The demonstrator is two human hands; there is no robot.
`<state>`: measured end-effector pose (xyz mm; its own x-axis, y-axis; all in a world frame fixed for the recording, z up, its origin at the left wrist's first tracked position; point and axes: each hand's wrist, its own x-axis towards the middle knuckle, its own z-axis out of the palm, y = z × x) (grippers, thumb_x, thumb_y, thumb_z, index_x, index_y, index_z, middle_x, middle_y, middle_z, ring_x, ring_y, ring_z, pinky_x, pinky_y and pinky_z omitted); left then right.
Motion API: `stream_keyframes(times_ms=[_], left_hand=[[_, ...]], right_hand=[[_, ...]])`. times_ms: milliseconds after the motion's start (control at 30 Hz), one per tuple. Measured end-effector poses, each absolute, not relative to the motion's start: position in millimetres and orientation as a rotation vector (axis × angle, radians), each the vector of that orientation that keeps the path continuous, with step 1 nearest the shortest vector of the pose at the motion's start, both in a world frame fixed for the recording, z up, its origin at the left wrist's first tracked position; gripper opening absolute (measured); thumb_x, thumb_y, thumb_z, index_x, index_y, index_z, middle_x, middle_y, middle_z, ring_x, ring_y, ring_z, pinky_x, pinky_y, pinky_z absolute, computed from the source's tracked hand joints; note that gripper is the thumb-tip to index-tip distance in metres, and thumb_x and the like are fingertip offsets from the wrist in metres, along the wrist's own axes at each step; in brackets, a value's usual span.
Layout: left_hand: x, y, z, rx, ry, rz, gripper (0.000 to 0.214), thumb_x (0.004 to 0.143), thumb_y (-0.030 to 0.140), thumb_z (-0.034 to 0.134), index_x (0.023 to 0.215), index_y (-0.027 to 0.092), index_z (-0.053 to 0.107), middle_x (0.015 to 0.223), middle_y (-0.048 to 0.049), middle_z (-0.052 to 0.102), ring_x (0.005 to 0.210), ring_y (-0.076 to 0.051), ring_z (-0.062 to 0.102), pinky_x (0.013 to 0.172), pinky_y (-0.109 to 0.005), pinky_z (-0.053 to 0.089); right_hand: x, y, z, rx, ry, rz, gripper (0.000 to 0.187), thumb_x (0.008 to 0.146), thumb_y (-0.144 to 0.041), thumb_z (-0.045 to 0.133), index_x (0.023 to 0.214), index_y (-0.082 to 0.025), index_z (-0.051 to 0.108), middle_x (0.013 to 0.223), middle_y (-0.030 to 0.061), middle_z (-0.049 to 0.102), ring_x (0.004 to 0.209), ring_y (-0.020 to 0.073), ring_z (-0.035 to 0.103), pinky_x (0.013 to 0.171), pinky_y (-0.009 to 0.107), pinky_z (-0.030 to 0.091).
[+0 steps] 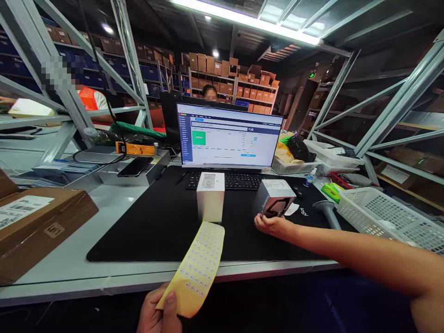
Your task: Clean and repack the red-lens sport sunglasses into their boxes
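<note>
My left hand (161,309) pinches the lower corner of a yellow sheet of small stickers (200,266) in front of the desk edge. The sheet's far end reaches up to the foot of a plain white box (211,199), which stands upright on the black desk mat (138,231). Across the mat, my right hand (272,224) is wrapped round the lower front of a second box (275,196), which has a dark picture on its side and a label on top. Some of the right fingers are hidden against that box.
A monitor (229,136) and a black keyboard (239,181) stand behind the boxes. On the right are a barcode scanner (328,212) and a white plastic basket (391,222). A brown carton (45,226) sits at the left, near a phone (135,167). Another person (92,99) is at the far left.
</note>
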<state>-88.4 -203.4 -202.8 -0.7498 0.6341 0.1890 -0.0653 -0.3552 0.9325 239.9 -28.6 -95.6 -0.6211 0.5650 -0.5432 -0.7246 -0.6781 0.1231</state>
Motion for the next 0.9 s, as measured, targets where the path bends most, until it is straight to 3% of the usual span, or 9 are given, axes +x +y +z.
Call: stream_keyframes(times_ms=[100, 233, 367, 467, 533, 633, 700, 800, 900], left_hand=[[-79, -202, -201, 0.822, 1.444, 2.095, 0.043, 0.072, 0.056, 0.079, 0.077, 0.018, 0.062, 0.075, -0.0019, 0.067, 0.065, -0.017, 0.062, 0.055, -0.025, 0.054], [-57, -199, -175, 0.959, 1.447, 1.936, 0.043, 0.078, 0.059, 0.073, 0.075, 0.018, 0.06, 0.068, -0.0004, 0.062, 0.059, -0.015, 0.057, 0.049, -0.022, 0.048], [-35, -184, -145, 0.941, 1.392, 1.737, 0.043, 0.082, 0.06, 0.069, 0.083, 0.018, 0.058, 0.066, 0.0025, 0.056, 0.059, -0.013, 0.052, 0.05, -0.019, 0.043], [-25, -170, -137, 0.833, 1.199, 1.697, 0.041, 0.084, 0.059, 0.067, 0.087, 0.02, 0.053, 0.071, 0.0033, 0.056, 0.061, -0.012, 0.054, 0.054, -0.019, 0.045], [-20, -165, -136, 0.801, 1.189, 1.699, 0.041, 0.085, 0.059, 0.066, 0.087, 0.02, 0.052, 0.073, 0.0028, 0.057, 0.062, -0.012, 0.054, 0.056, -0.021, 0.046], [-11, -164, -133, 0.812, 1.18, 1.698, 0.041, 0.084, 0.058, 0.067, 0.084, 0.02, 0.052, 0.072, 0.0022, 0.057, 0.063, -0.012, 0.054, 0.057, -0.02, 0.046], [-4, -164, -129, 0.834, 1.151, 1.684, 0.041, 0.083, 0.056, 0.07, 0.083, 0.019, 0.052, 0.07, 0.0023, 0.056, 0.063, -0.012, 0.053, 0.056, -0.019, 0.045], [7, -164, -123, 0.899, 1.107, 1.628, 0.04, 0.082, 0.054, 0.071, 0.081, 0.019, 0.053, 0.068, 0.0029, 0.054, 0.061, -0.011, 0.051, 0.055, -0.019, 0.044], [12, -166, -117, 1.027, 1.113, 1.584, 0.036, 0.085, 0.051, 0.069, 0.081, 0.019, 0.053, 0.065, 0.0041, 0.053, 0.057, -0.01, 0.049, 0.052, -0.018, 0.041]], right_hand=[[265, -13, -99, -0.578, 1.146, 2.346, 0.06, 0.067, 0.008, 0.054, 0.12, -0.017, 0.059, 0.126, 0.0103, 0.063, 0.11, 0.0136, 0.064, 0.082, 0.03, 0.059], [284, 8, -102, -0.443, 1.939, 2.193, 0.078, 0.059, 0.021, 0.053, 0.12, -0.027, 0.06, 0.128, -0.0015, 0.065, 0.113, 0.0042, 0.06, 0.089, 0.015, 0.051], [290, 1, -102, -0.36, 2.369, 2.0, 0.082, 0.064, 0.024, 0.048, 0.121, -0.033, 0.062, 0.131, -0.0065, 0.064, 0.117, 0.0016, 0.059, 0.088, 0.012, 0.051], [287, -25, -95, -0.251, 2.642, 1.775, 0.071, 0.076, 0.019, 0.042, 0.121, -0.031, 0.064, 0.136, -0.0045, 0.063, 0.125, 0.0051, 0.056, 0.094, 0.019, 0.053], [280, -50, -82, -0.015, 2.933, 1.397, 0.058, 0.085, 0.011, 0.037, 0.123, -0.023, 0.065, 0.139, 0.0028, 0.061, 0.129, 0.0128, 0.055, 0.098, 0.029, 0.053], [262, -96, -54, 0.461, 3.284, 0.935, 0.039, 0.093, -0.003, 0.047, 0.123, -0.017, 0.065, 0.123, 0.0107, 0.07, 0.109, 0.0231, 0.066, 0.092, 0.041, 0.054], [244, -124, -38, 0.787, 3.484, 0.634, 0.031, 0.093, -0.007, 0.056, 0.12, -0.018, 0.066, 0.108, 0.0094, 0.073, 0.093, 0.0203, 0.068, 0.083, 0.037, 0.055], [213, -148, -26, 1.014, 3.632, 0.131, 0.027, 0.093, -0.008, 0.059, 0.116, -0.02, 0.069, 0.105, 0.0086, 0.073, 0.092, 0.0173, 0.068, 0.076, 0.029, 0.056], [195, -148, -30, 1.067, 3.661, -0.06, 0.022, 0.094, -0.011, 0.059, 0.108, -0.021, 0.073, 0.098, 0.0072, 0.074, 0.085, 0.0161, 0.068, 0.071, 0.027, 0.056]])
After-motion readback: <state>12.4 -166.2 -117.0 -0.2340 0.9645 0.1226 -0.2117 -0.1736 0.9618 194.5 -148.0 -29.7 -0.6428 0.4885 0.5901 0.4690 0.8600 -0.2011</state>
